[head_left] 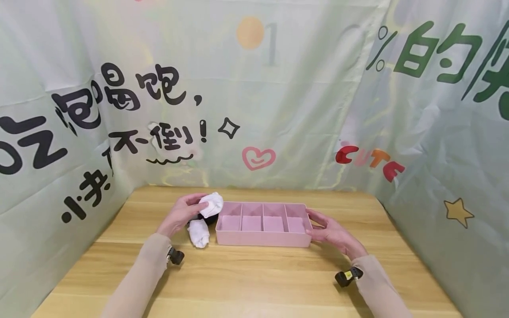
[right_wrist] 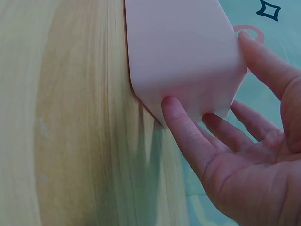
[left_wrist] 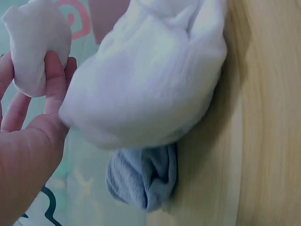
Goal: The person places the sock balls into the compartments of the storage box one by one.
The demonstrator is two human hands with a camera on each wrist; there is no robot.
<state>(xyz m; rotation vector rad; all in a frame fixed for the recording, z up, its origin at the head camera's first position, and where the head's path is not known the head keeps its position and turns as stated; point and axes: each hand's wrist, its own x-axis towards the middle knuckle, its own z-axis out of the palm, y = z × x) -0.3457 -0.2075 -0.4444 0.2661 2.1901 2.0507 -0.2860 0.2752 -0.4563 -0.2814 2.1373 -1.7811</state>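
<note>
My left hand (head_left: 186, 213) pinches a white rolled sock (head_left: 212, 205), raised just beside the left end of a pink divided box (head_left: 263, 239). Below that hand a second white rolled sock (head_left: 198, 233) lies on the table; it looms large in the left wrist view. A dark rolled sock (head_left: 209, 219), partly covered in the head view, looks blue-grey (left_wrist: 142, 176) from the left wrist. At the box's right end, my right hand (head_left: 332, 232) touches the wall with fairly straight, spread fingers (right_wrist: 186, 132). The box's several compartments show bare floors in the head view.
A wooden table (head_left: 254, 282) carries everything. Printed cloth (head_left: 302, 110) hangs along its back and both sides. A small black camera is strapped to each wrist.
</note>
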